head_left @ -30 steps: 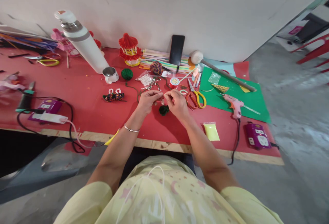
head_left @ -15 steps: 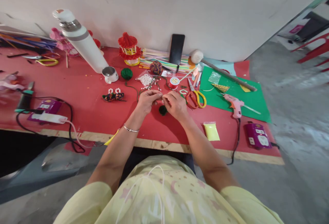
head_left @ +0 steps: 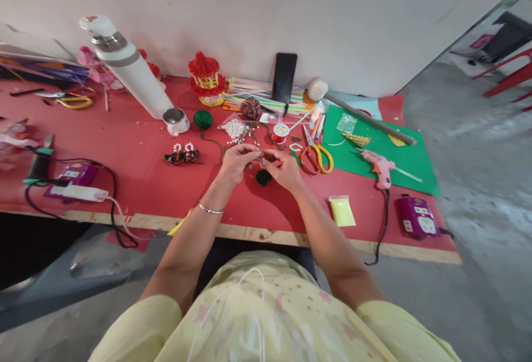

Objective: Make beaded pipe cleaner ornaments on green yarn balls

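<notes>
My left hand (head_left: 238,163) and my right hand (head_left: 283,168) meet fingertip to fingertip above the red table covering, both closed in a pinch. What lies between the fingers is too small to make out. Just below them is a small dark green yarn bundle (head_left: 263,177). Beyond my fingers a bag of white beads (head_left: 234,128) lies with loose beads spilled around it. A spool of red thread (head_left: 280,132) stands behind my right hand. To its right rest scissors with red and yellow handles (head_left: 316,157). Left of my left hand sits a dark yarn bow with bead loops (head_left: 183,155).
A green yarn ball (head_left: 203,119), a multicoloured yarn ball (head_left: 251,108) and a phone (head_left: 285,78) are farther back. A white flask (head_left: 131,68) and a metal cup (head_left: 177,122) stand left. At right lie a pink glue gun (head_left: 379,168), a yellow packet (head_left: 342,210) and a purple power socket (head_left: 418,217).
My right hand's fingers have shifted slightly and extended more toward the left fingertips. The dark green bundle below shows a little more. The view has moved very slightly.
</notes>
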A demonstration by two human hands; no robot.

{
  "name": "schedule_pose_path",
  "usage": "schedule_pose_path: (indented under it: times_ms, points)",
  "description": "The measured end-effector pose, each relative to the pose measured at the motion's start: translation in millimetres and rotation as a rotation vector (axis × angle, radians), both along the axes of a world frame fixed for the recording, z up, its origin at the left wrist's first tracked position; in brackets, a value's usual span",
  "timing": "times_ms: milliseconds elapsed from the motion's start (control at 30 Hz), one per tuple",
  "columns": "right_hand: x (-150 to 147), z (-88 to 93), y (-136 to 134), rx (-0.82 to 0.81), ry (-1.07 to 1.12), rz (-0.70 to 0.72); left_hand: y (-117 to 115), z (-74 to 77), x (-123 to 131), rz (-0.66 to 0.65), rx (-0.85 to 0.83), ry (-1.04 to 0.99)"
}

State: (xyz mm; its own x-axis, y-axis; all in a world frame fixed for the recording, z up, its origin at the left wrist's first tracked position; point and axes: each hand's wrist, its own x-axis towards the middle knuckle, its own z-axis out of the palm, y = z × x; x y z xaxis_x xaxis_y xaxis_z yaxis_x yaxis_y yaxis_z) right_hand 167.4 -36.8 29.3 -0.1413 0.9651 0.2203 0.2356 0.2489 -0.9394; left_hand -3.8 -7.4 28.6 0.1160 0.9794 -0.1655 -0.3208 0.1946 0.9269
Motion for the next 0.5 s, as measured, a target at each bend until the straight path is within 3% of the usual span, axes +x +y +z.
schedule_pose_path:
  times_ms: [133,333,500]
  points:
    - [-1,3.8,-2,-0.028,-0.011,-0.009,2,-3.6,2,0.035,0.031,-0.004]
    - [-1,9.5,-8,-0.009,0.055,-0.019,3,-8.7,8,0.103,0.252,0.074]
    - [-2,6.2,-6,-0.173,0.219,-0.025,0,-6.7,10,0.058,0.26,-0.008]
